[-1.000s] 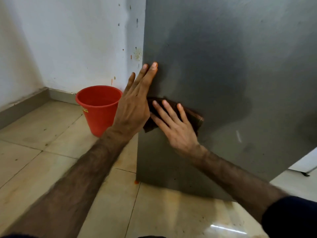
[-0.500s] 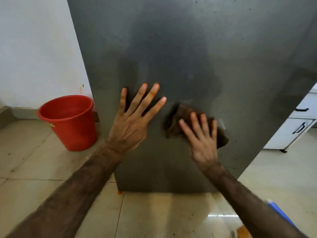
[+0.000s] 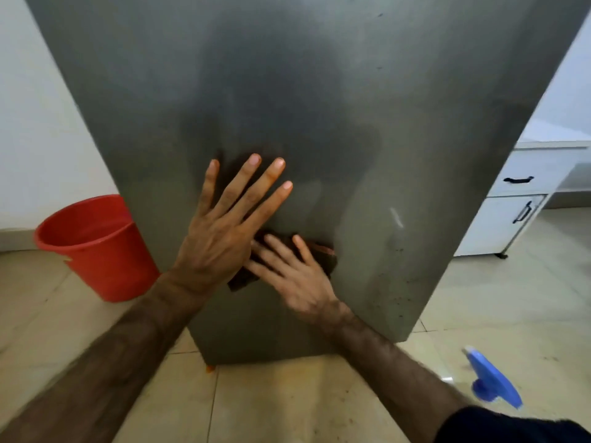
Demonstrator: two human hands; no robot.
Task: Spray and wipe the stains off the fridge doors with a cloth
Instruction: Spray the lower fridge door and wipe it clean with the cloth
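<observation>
A grey fridge door (image 3: 319,91) fills the middle of the view, with a pale streak and dark specks on its lower right. My left hand (image 3: 224,228) lies flat on the door, fingers spread. Just below and to its right, my right hand (image 3: 297,276) presses a dark brown cloth (image 3: 323,255) against the door with straight fingers; the cloth is mostly covered by both hands. A blue spray bottle head (image 3: 492,378) shows at the lower right, above the floor.
A red bucket (image 3: 96,247) stands on the tiled floor left of the fridge, by the white wall. A white cabinet with black handles (image 3: 518,206) is on the right. Beige floor tiles (image 3: 271,404) lie in front.
My right hand slid the cloth left and down, until it is tucked under the left hand. The view shifted right, bringing more of the cabinet and spray bottle into sight.
</observation>
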